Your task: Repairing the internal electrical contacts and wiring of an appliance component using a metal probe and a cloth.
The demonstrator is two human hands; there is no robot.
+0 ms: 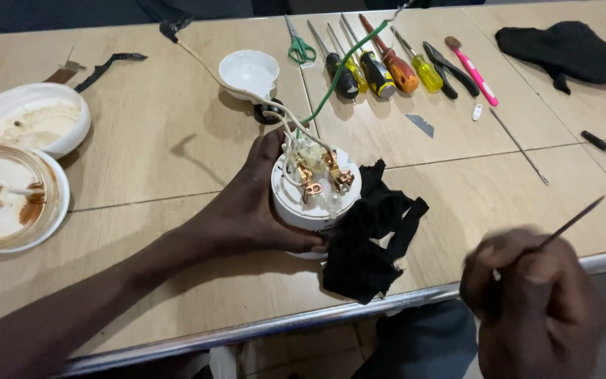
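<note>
1. Two hands are at work on an opened electrical part: the left hand [247, 210] wraps round a round white housing [315, 200] and steadies it on the worktop [163, 147], near the front edge and just beside a crumpled black cloth [369, 238].
2. Right hand [527, 295] is blurred, off the front edge of the worktop; its grip is closed round a thin metal probe [573, 221] whose tip points up and away from the housing.
3. By my judgement the step in hand is cleaning or probing the contacts. The next move calls for bringing the probe tip down among the copper terminals [324, 179] while the left grip keeps the housing from turning.
4. Housing sits face up with its inside exposed: copper-coloured terminals, white wires [247, 88] and a green wire [345, 67] run out of it toward the far side.
5. Screwdrivers [380, 63], scissors [299, 45] and a white cap [249, 72] lie well apart behind it.
</note>
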